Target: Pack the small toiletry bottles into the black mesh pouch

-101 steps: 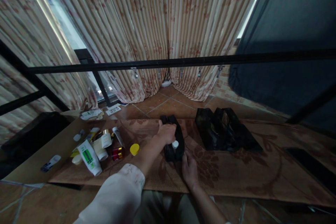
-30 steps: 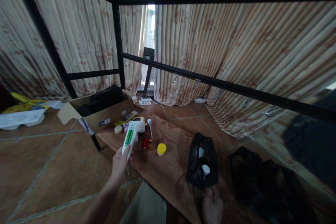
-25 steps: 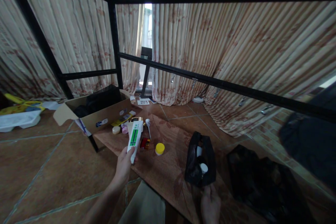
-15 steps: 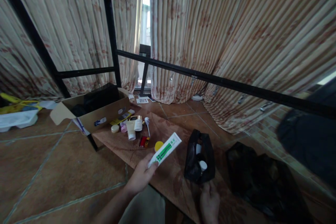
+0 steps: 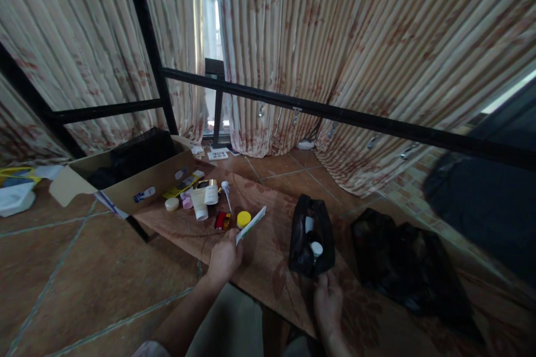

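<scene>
My left hand (image 5: 225,259) is closed on a flat white tube with green print (image 5: 251,225), turned nearly edge-on above the brown cloth. Just behind it stands a yellow-lidded jar (image 5: 243,219). My right hand (image 5: 328,302) pinches the near end of an open black mesh pouch (image 5: 295,245); its fingertips are partly hidden there. Inside the pouch lie a white-capped container (image 5: 316,249) and another pale item (image 5: 309,224). Left of the jar are a small red item (image 5: 221,220), a cream tube (image 5: 199,204), a white jar (image 5: 211,195) and a white stick-like item (image 5: 226,195).
A cardboard box (image 5: 157,181) with black contents stands on the left end of the cloth-covered bench (image 5: 268,268). A crumpled black bag (image 5: 402,262) lies at the right. A black metal bar (image 5: 335,113) crosses in front of the curtains (image 5: 268,28). Tiled floor (image 5: 62,268) shows at left.
The tube in my left hand has turned from showing its printed face to nearly edge-on. My right hand stays at the pouch. The whole view has shifted slightly.
</scene>
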Demonstrator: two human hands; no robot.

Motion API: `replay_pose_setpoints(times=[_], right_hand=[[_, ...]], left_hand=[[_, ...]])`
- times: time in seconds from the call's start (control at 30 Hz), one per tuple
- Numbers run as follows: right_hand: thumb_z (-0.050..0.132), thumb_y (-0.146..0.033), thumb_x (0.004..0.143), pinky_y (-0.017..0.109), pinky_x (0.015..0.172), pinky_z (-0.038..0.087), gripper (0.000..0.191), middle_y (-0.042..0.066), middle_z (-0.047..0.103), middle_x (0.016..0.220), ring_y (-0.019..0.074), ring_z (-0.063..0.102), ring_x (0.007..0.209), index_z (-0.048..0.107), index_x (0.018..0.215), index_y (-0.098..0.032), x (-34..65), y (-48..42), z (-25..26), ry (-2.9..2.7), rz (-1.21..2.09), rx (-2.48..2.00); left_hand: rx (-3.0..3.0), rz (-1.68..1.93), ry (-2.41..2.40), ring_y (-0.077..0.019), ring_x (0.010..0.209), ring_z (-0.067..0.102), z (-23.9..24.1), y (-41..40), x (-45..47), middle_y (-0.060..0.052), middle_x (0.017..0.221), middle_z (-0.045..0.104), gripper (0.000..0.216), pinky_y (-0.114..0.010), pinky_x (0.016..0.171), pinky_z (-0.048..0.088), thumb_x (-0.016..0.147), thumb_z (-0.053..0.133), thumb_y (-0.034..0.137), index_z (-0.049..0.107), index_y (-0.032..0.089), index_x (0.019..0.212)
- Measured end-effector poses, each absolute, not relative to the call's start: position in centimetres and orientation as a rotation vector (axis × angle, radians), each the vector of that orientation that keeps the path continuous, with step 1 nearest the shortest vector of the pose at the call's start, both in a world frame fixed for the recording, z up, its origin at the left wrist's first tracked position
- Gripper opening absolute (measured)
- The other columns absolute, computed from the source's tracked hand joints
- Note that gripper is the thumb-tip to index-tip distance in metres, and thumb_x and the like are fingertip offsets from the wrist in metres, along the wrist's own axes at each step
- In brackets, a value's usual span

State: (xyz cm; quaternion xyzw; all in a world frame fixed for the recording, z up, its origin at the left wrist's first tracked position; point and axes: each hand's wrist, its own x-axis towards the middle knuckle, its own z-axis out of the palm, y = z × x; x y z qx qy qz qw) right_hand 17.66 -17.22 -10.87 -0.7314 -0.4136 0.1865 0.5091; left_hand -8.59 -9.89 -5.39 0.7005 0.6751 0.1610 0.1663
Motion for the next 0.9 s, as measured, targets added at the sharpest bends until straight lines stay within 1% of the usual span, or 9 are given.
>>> replay_pose_setpoints(times=[0.07,0.13,0.27,0.43,0.57,0.67,0.73,0.9], right_hand=[[0.038,-0.051,0.080,0.031,0.073,0.045,0.050,0.010,0.069,0.080,0.0244,0.061,0.085,0.067,0.094,-0.012,17.5,-17.3,-10.5,-1.000,0.433,-1.765],[0.038,-0.050,0.081,0.030,0.073,0.044,0.049,0.010,0.069,0.078,0.0239,0.061,0.083,0.067,0.093,-0.012,17.4,-17.3,-10.1,-1.004,0.426,-1.764],[0.039,-0.048,0.081,0.030,0.073,0.044,0.048,0.010,0.069,0.084,0.0232,0.060,0.084,0.066,0.098,-0.012,17.2,-17.3,-10.0,-1.013,0.427,-1.738],[0.038,-0.046,0.083,0.032,0.078,0.043,0.045,0.011,0.068,0.095,0.0235,0.059,0.090,0.064,0.101,-0.013,17.3,-17.2,-10.3,-1.018,0.455,-1.676],[0.037,-0.045,0.084,0.032,0.080,0.042,0.043,0.011,0.067,0.096,0.0235,0.059,0.092,0.064,0.098,-0.014,17.3,-17.2,-10.2,-1.031,0.449,-1.679],[0.037,-0.045,0.084,0.030,0.075,0.043,0.044,0.011,0.068,0.088,0.0234,0.059,0.088,0.064,0.099,-0.013,17.3,-17.3,-10.2,-1.025,0.436,-1.717],[0.038,-0.045,0.083,0.030,0.073,0.043,0.044,0.010,0.069,0.085,0.0233,0.060,0.085,0.065,0.098,-0.013,17.3,-17.4,-10.4,-1.023,0.423,-1.728],[0.037,-0.044,0.084,0.031,0.075,0.043,0.044,0.011,0.068,0.093,0.0229,0.060,0.085,0.063,0.100,-0.013,17.5,-17.5,-10.8,-1.031,0.426,-1.744]], left_hand=[[2.003,0.474,1.990,-0.0221,0.087,0.062,-5.6,-9.2,-8.1,-0.010,0.098,0.061,0.024,-0.030,0.071,0.043,0.086,0.035,0.025,0.047,0.018,0.107],[2.007,0.487,2.063,-0.0223,0.087,0.061,-5.8,-8.5,-7.7,-0.010,0.095,0.061,0.022,-0.030,0.070,0.043,0.087,0.035,0.023,0.047,0.017,0.103],[2.053,0.509,2.154,-0.0219,0.089,0.059,-6.4,-7.2,-7.0,-0.011,0.092,0.060,0.019,-0.030,0.074,0.044,0.086,0.036,0.020,0.047,0.015,0.100],[2.153,0.516,2.210,-0.0229,0.088,0.057,-6.9,-5.3,-6.7,-0.011,0.090,0.059,0.020,-0.032,0.075,0.043,0.085,0.039,0.020,0.049,0.012,0.100],[2.250,0.538,2.217,-0.0259,0.091,0.055,-7.0,-4.7,-6.7,-0.013,0.092,0.059,0.027,-0.035,0.078,0.042,0.083,0.046,0.027,0.051,0.009,0.102],[2.306,0.618,2.183,-0.0273,0.092,0.053,-7.2,-5.6,-6.9,-0.015,0.097,0.058,0.041,-0.038,0.081,0.041,0.082,0.048,0.036,0.050,0.007,0.111],[2.319,0.692,2.151,-0.0276,0.094,0.052,-7.3,-6.7,-7.1,-0.015,0.102,0.058,0.046,-0.039,0.083,0.040,0.082,0.047,0.039,0.048,0.008,0.116],[2.316,0.863,2.093,-0.0263,0.095,0.052,-6.1,-7.8,-8.4,-0.014,0.102,0.059,0.039,-0.038,0.086,0.038,0.086,0.042,0.038,0.052,0.011,0.112]])
